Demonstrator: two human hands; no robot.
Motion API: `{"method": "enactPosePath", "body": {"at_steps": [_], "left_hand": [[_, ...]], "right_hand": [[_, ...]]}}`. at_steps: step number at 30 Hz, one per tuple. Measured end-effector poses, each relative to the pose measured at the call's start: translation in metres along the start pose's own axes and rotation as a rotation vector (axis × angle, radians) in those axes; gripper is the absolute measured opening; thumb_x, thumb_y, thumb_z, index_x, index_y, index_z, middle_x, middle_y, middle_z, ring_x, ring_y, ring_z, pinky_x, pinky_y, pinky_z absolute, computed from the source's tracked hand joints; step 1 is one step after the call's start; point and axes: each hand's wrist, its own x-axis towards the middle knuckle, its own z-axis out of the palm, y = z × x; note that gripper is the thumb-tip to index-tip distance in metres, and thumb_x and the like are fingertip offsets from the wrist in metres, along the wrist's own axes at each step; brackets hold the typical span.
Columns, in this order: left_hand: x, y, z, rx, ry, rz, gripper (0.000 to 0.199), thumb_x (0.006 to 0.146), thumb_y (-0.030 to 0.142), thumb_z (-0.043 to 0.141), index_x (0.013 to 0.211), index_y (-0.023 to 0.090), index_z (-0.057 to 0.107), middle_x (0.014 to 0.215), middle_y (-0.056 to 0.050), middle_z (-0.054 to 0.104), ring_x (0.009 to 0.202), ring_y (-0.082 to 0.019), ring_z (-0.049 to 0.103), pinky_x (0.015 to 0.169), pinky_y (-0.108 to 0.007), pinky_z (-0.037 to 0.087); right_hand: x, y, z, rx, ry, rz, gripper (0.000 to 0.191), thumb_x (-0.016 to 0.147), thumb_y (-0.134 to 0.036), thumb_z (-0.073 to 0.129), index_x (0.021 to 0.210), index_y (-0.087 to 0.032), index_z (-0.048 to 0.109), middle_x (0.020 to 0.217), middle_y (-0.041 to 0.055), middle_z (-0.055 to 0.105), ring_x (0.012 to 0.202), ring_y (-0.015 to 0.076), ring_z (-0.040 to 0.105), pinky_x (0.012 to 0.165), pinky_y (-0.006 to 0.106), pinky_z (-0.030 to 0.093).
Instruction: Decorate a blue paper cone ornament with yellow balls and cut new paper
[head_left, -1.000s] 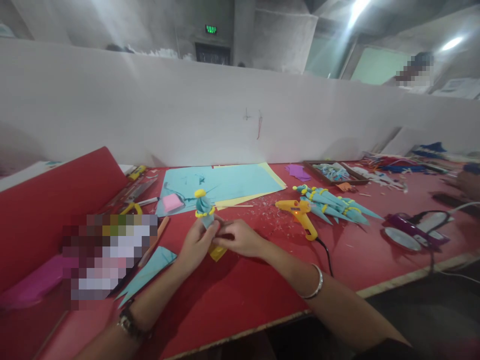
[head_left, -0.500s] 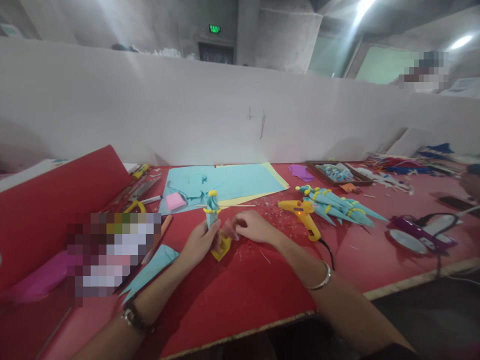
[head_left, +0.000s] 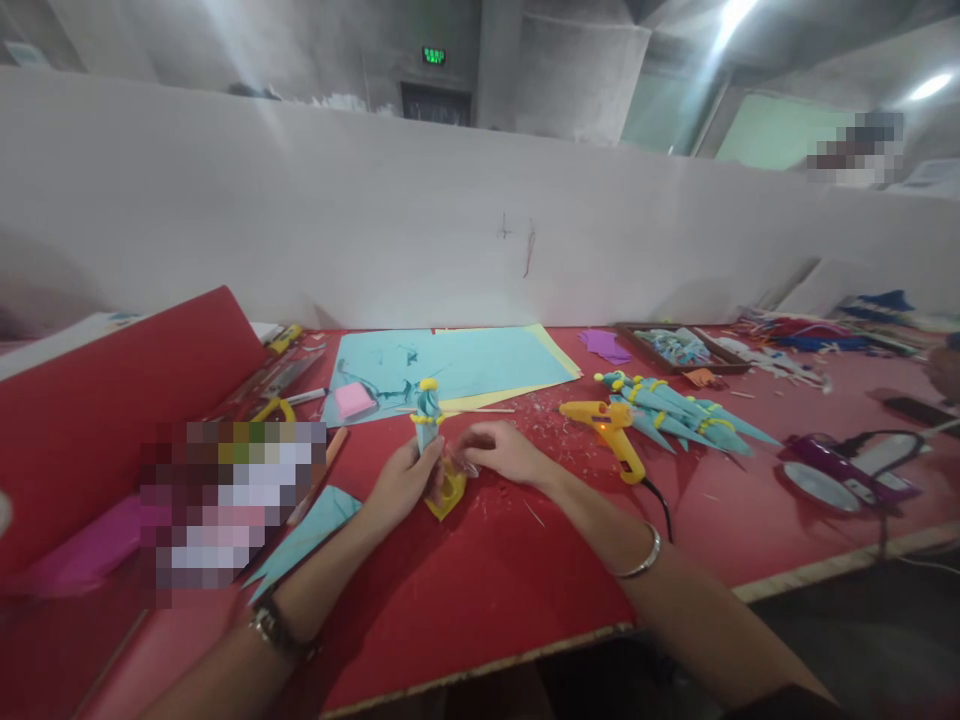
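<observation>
A blue paper cone [head_left: 428, 428] with yellow trim and a yellow ball on top stands upright in my left hand [head_left: 406, 482], whose fingers are wrapped round it. Just to the right, my right hand [head_left: 500, 452] has its fingers bent together at a small clear, crinkled piece [head_left: 466, 467], close to the left fingertips. Under both hands lies a yellow object [head_left: 448, 494] on the red table, partly covered by the fingers. More blue cones [head_left: 675, 412] with yellow trim are piled to the right.
A yellow glue gun [head_left: 609, 430] with a black cord rests right of my right hand. Blue sheets [head_left: 465, 360] lie behind. Left are a pink block [head_left: 351, 400] and blue paper [head_left: 315, 530]; back right, a brown tray [head_left: 731, 362].
My right hand has shifted slightly left, closer to my left hand, and the clear piece has moved down with its fingers. The left hand still holds the cone.
</observation>
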Motion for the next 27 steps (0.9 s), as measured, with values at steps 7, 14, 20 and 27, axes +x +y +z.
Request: {"method": "enactPosePath", "body": {"at_steps": [7, 14, 20, 27], "left_hand": [[-0.002, 0.001, 0.000, -0.015, -0.020, -0.015, 0.044, 0.074, 0.053, 0.036, 0.045, 0.020, 0.040, 0.034, 0.002, 0.047, 0.038, -0.011, 0.047, 0.047, -0.023, 0.037], [-0.003, 0.006, -0.001, 0.000, -0.023, -0.027, 0.042, 0.076, 0.049, 0.035, 0.045, 0.021, 0.039, 0.035, 0.003, 0.047, 0.040, -0.011, 0.049, 0.047, -0.023, 0.038], [-0.002, 0.003, -0.001, -0.020, 0.002, -0.049, 0.039, 0.076, 0.048, 0.036, 0.048, 0.021, 0.038, 0.035, 0.004, 0.047, 0.038, -0.011, 0.049, 0.047, -0.023, 0.039], [0.000, -0.003, -0.001, -0.023, 0.005, -0.051, 0.038, 0.075, 0.047, 0.036, 0.048, 0.020, 0.039, 0.037, 0.004, 0.048, 0.038, -0.011, 0.050, 0.045, -0.023, 0.037]], "right_hand": [[-0.003, -0.004, -0.004, -0.109, -0.029, 0.032, 0.011, 0.068, -0.013, 0.049, 0.068, -0.013, 0.060, 0.062, -0.0004, 0.060, 0.059, 0.0099, 0.054, 0.064, 0.024, 0.043], [-0.007, -0.014, -0.004, -0.179, -0.162, -0.028, 0.017, 0.071, -0.014, 0.048, 0.058, -0.015, 0.058, 0.058, -0.0023, 0.056, 0.059, 0.0090, 0.052, 0.064, 0.020, 0.041], [-0.004, -0.004, 0.003, -0.432, -0.073, -0.122, 0.019, 0.066, -0.003, 0.048, 0.058, -0.014, 0.060, 0.057, -0.0027, 0.056, 0.058, 0.0082, 0.052, 0.060, 0.018, 0.036], [-0.004, -0.004, 0.002, -0.566, -0.098, -0.150, 0.014, 0.074, -0.018, 0.055, 0.064, -0.016, 0.066, 0.066, -0.0006, 0.057, 0.067, 0.0105, 0.052, 0.064, 0.020, 0.036]]}}
